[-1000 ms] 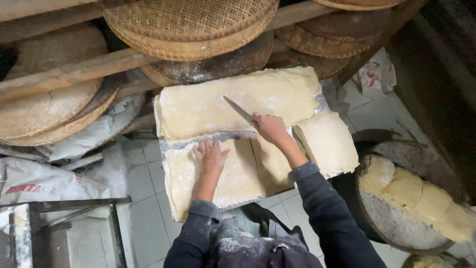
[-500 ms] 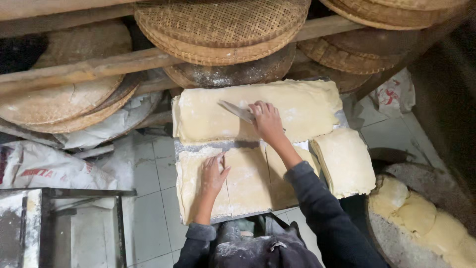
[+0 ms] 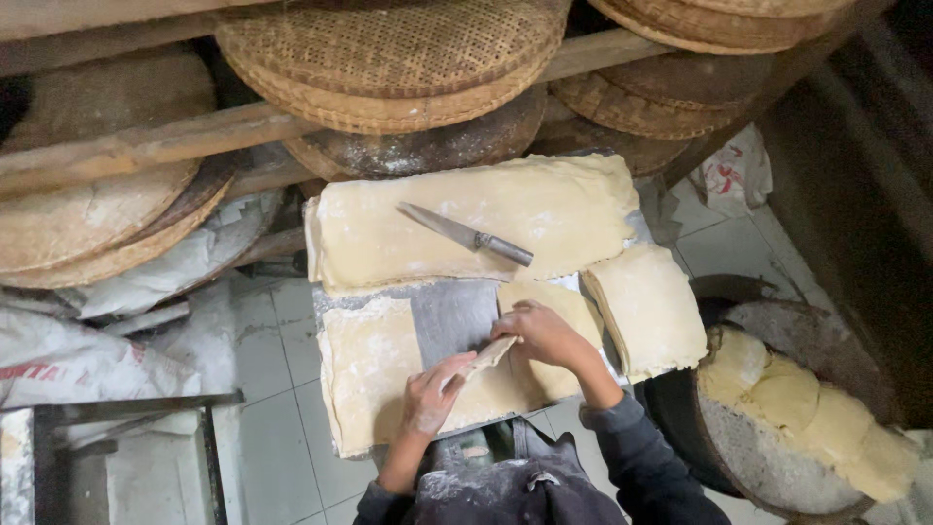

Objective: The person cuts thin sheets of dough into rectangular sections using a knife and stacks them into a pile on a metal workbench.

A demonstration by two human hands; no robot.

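Seen from above, the person wears a dark grey long-sleeved top, its cuffs ribbed and pushed up on the forearms just below the metal bench (image 3: 442, 311). Over the chest, at the bench's near edge, hangs a dark apron smeared with pale flour, with a small round metal fastener showing near its middle. Both hands, the left hand (image 3: 428, 394) and the right hand (image 3: 544, 335), are bare and dusted with flour; no gloves, rings or watch show.

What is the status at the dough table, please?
Both hands, left hand and right hand, lifting a dough strip. Knife resting on big dough slab. Nothing obstructing.
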